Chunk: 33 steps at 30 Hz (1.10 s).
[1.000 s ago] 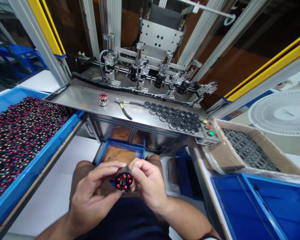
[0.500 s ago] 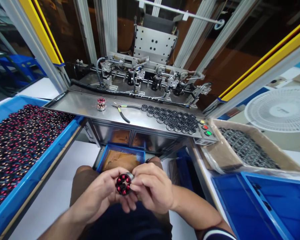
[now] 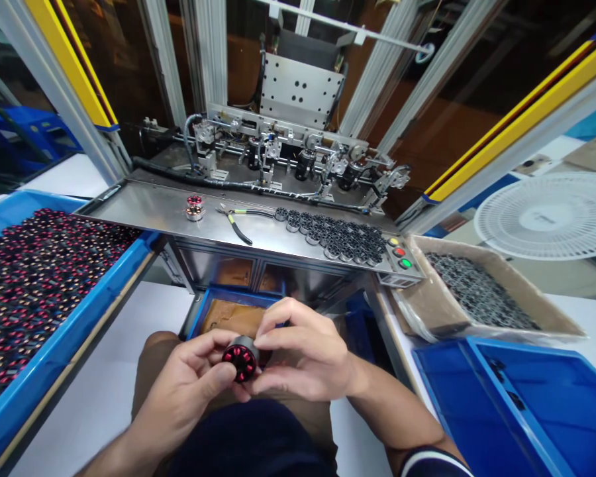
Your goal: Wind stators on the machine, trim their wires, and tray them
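A motor stator (image 3: 240,361), dark with red windings and a grey outer side, sits between both hands above my lap. My left hand (image 3: 203,371) is closed around its left side, the thumb against the face with the windings. The fingers of my right hand (image 3: 298,351) touch its right edge, thumb below and index finger above. On the metal bench ahead, a small stack of wound stators (image 3: 195,209) stands left of a pair of cutting pliers (image 3: 238,222). Rows of dark stator cores (image 3: 335,235) lie to the right of the pliers.
A blue bin (image 3: 79,318) full of wound stators is at left. A cardboard box (image 3: 481,298) of grey cores and blue trays (image 3: 566,397) are at right. Behind the bench stands a winding machine (image 3: 298,156); a button box (image 3: 402,262) sits at its right end.
The stator has been turned in my hands, and its grey side shows more. My left thumb has come onto its face. My right fingers have opened wider around its edge.
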Tool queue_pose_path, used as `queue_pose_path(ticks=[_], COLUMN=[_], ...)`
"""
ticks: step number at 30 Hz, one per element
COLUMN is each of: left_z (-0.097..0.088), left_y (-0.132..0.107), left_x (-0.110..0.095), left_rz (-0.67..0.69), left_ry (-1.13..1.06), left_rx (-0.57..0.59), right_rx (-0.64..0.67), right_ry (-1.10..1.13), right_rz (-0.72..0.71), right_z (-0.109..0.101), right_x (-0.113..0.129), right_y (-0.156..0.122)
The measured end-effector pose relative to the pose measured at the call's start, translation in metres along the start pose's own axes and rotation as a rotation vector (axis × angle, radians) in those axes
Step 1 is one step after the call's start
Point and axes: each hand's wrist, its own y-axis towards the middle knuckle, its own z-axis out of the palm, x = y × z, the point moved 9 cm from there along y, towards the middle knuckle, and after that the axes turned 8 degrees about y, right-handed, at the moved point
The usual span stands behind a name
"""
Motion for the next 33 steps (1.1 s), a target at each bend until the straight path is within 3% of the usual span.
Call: queue_pose_path(ticks=[4, 7, 13, 15, 18, 20, 25, 29, 31, 33], left_z=[0.002, 0.0, -0.002, 0.009, 0.042, 0.05, 0.023, 0.009, 0.011, 0.03], left_y=[0.0, -0.002, 0.002, 0.01, 0.006, 0.001, 0.006, 0.008, 0.014, 0.017], left_x=[0.002, 0.0, -0.027, -0.024, -0.006, -0.002, -0.018, -0.04, -0.038, -0.023], left_rz=[0.016, 0.045, 0.256, 0.179, -0.076, -0.125, 0.086, 0.306, 0.272, 0.069], left_ry=[0.005, -0.018, -0.269, -0.296, -0.28, -0.253, -0.145, -0.23, -0.281, -0.287], left_rx=[0.066, 0.042, 0.027, 0.149, 0.524, 0.615, 0.275, 0.121, 0.138, 0.335], right_rx=[-0.006, -0.035, -0.095, -0.057, 0.018, 0.042, -0.034, -0.106, -0.08, -0.037], right_ry=[-0.057, -0.149, -0.111, -0.065, -0.064, -0.106, -0.223, -0.147, -0.089, -0.042], right_rz=[-0.05, -0.038, 0.106, 0.094, 0.053, 0.028, 0.119, 0.216, 0.221, 0.194], right_z=[0.006, 0.006, 0.002, 0.004, 0.006, 0.005, -0.007, -0.012, -0.008, -0.004], right_x=[0.005, 0.008, 0.004, 0.005, 0.009, 0.013, 0.013, 0.005, 0.004, 0.007], right_y=[-0.001, -0.001, 0.007, 0.01, 0.014, 0.016, 0.018, 0.019, 0.022, 0.025])
